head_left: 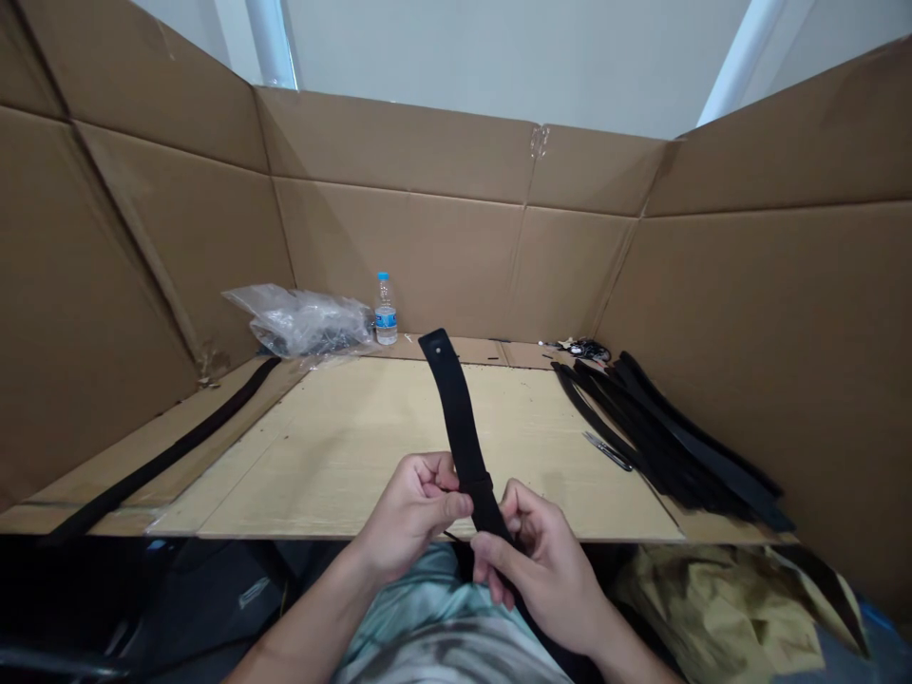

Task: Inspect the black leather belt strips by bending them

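Lower end of black strap [460, 418] runs down behind the right hand [541, 560] into the lap; its end is not visible. Small metal tool [609, 451] beyond the right hand, type unclear. Dark clutter at the far wall, too small to identify.

Surface: pale board [342, 446] just ahead of both hands, enclosed by cardboard walls [427, 256]. Heap of black straps [670, 427] out to the right of the right hand; single long strap [178, 442] well left of the left hand [413, 508]. Plastic bag [303, 318] and water bottle [386, 309] far ahead of the left hand.

Left hand: curled, thumb and fingertips pinching the strap at a raised band. Right hand: fingers closed round the strap just below. The strap rises between the hands, free end arching away over the board.
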Available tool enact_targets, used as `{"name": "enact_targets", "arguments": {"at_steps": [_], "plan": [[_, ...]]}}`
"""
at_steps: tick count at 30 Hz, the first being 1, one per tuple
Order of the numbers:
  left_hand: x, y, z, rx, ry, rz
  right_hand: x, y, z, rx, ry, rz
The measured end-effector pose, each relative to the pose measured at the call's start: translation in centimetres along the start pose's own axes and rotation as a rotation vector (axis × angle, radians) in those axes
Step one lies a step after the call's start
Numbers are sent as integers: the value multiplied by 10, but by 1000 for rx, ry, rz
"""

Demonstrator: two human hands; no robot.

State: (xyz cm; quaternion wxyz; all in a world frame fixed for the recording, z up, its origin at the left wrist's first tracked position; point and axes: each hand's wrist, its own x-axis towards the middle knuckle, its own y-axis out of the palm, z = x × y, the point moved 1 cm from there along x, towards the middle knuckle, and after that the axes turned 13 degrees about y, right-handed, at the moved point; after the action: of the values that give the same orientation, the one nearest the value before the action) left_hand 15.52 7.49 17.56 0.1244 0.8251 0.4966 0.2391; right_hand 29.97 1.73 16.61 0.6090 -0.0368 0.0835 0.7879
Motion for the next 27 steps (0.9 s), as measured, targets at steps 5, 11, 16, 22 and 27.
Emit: {"name": "enact_targets", "arguments": {"at_steps": [5, 11, 16, 22, 27], "plan": [[2, -1, -1, 25, 34, -69, -1, 0, 5, 22, -88, 14], [6, -5, 1, 104, 146, -193, 5, -1, 4, 63, -118, -75], [6, -1, 3, 53, 128, -80, 7, -2, 5, 46, -83, -60], [6, 4, 4, -17, 72, -71, 6, -4, 7, 119, -21, -3], [4, 3, 11, -60, -15, -54, 5, -2, 5, 115, -41, 50]]}}
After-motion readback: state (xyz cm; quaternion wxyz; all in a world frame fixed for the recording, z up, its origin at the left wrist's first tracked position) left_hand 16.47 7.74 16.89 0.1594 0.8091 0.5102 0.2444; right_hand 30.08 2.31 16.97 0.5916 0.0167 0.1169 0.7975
